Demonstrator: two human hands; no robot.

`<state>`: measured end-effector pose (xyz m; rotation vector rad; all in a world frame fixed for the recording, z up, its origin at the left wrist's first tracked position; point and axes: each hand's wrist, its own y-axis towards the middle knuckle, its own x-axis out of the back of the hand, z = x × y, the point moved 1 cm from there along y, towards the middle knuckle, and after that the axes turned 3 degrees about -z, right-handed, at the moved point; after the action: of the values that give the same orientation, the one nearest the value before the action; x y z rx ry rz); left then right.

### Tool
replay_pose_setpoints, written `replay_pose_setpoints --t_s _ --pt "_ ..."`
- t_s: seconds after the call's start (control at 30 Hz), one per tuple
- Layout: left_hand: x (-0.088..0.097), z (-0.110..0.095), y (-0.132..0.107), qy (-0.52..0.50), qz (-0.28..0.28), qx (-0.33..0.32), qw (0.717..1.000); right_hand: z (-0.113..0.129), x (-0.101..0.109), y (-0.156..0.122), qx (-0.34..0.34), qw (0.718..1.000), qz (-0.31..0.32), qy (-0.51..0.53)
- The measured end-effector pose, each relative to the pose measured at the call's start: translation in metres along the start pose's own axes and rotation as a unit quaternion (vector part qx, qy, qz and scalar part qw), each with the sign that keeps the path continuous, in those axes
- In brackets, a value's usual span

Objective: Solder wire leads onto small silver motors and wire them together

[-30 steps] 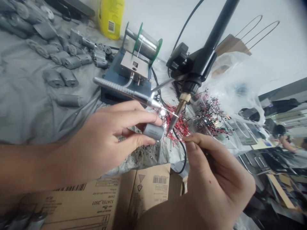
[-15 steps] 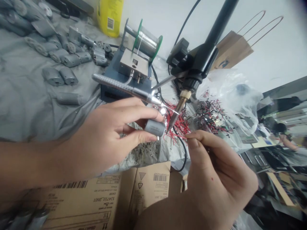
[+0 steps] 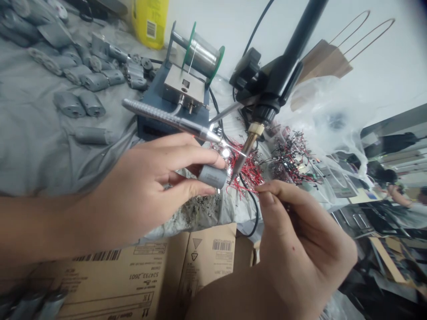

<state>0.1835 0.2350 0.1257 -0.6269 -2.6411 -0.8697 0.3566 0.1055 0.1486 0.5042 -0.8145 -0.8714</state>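
- Gripped a grey motor (image 3: 212, 177) in the fingers of the left hand (image 3: 142, 186), just beside the soldering iron (image 3: 244, 153).
- Pinched a red wire (image 3: 249, 190) between fingers of the right hand (image 3: 296, 240).
- Risked burnt skin, probably from slipping toward the tip.

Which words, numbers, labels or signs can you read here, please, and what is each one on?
"524733_2601": upside down on the cardboard box.
Two triangle signs, with a barcode beside them: on the same box; the barcode's digits are too small to read.
Other print on the box: too blurred to read surely.
Print on the grey cylinder in the left hand: too blurred.
Yellow container: code label, no legible words.
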Motion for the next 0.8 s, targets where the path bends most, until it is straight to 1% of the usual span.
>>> replay_pose_setpoints --t_s 0.33,0.53,0.63,0.8 --pt "-0.0016 -0.0037 -0.0022 0.033 -0.015 0.016 0.999 0.0 0.0023 -0.0011 -0.026 1.0 0.006 0.007" --pt "-0.0016 -0.0046 -0.0008 0.019 0.003 0.016 1.0 0.0021 0.0011 0.0 -0.023 1.0 0.013 0.01" --pt "-0.0019 -0.0042 -0.0013 0.012 0.001 0.018 1.0 0.0029 0.0004 0.0001 -0.016 1.0 0.013 0.004" --pt "-0.0029 -0.0017 -0.0016 0.034 -0.006 0.016 0.999 0.0036 0.0012 -0.0006 -0.007 1.0 0.011 -0.006"
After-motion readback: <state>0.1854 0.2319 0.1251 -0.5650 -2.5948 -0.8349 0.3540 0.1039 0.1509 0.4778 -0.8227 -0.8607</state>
